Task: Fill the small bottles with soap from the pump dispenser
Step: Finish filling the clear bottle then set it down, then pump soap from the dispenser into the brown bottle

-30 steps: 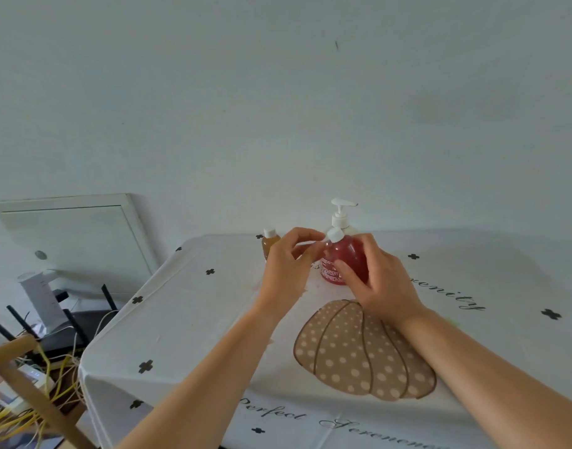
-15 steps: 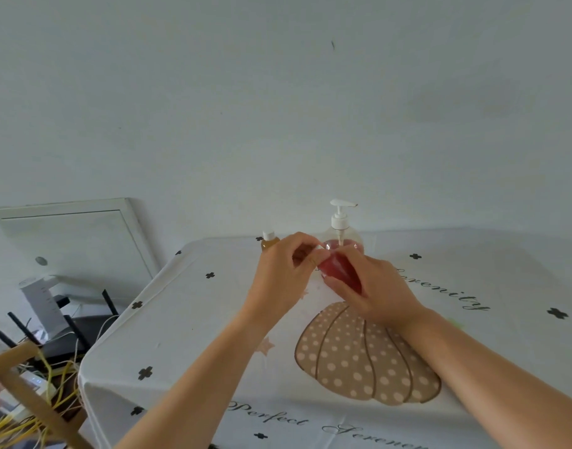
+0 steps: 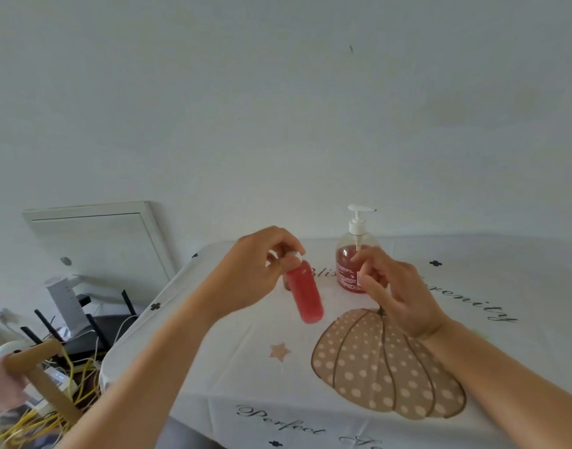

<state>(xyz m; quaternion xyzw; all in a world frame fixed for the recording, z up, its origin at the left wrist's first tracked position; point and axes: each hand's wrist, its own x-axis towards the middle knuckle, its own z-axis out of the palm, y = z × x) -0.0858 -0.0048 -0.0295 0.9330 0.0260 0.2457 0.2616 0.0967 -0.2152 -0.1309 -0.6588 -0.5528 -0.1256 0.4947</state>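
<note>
At the centre of the frame, a small bottle [image 3: 305, 294] filled with red soap is pinched at its white-capped top by the fingertips of the left hand [image 3: 250, 275]; it hangs tilted above the tablecloth [image 3: 232, 348]. The right hand [image 3: 396, 291] is seen just right of it, fingers loosely spread and holding nothing. The pump dispenser [image 3: 355, 254] is stood upright behind the right hand, partly covered by its fingers.

Red-filled small bottle [image 3: 305, 291] hangs tilted, capped; pump dispenser [image 3: 354, 254] stands upright behind.
</note>
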